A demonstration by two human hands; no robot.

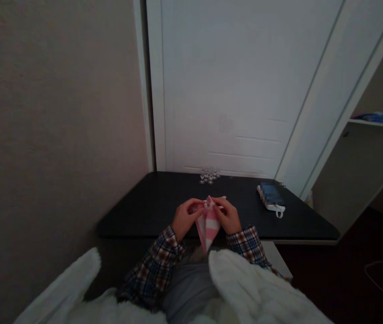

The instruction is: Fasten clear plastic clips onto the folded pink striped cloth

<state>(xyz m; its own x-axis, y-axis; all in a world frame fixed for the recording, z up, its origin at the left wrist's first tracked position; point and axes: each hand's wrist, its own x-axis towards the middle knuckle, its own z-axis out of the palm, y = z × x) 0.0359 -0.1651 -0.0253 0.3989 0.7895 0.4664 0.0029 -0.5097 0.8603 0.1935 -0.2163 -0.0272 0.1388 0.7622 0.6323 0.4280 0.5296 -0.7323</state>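
Both my hands meet over the near edge of a black table (pixel 151 211). They pinch the top of a pink and white striped cloth (pixel 208 227), which hangs down in a point toward my lap. My left hand (pixel 185 218) grips its left upper corner with curled fingers. My right hand (pixel 228 216) grips the right upper corner the same way. Plaid sleeves cover both wrists.
Several small clear glass pieces (pixel 209 176) stand at the table's far edge by a white door (pixel 232 81). A blurred dark flat item with a white loop (pixel 271 198) lies at the right. White fluffy fabric (pixel 255 288) covers my lap. A shelf (pixel 376 122) is at right.
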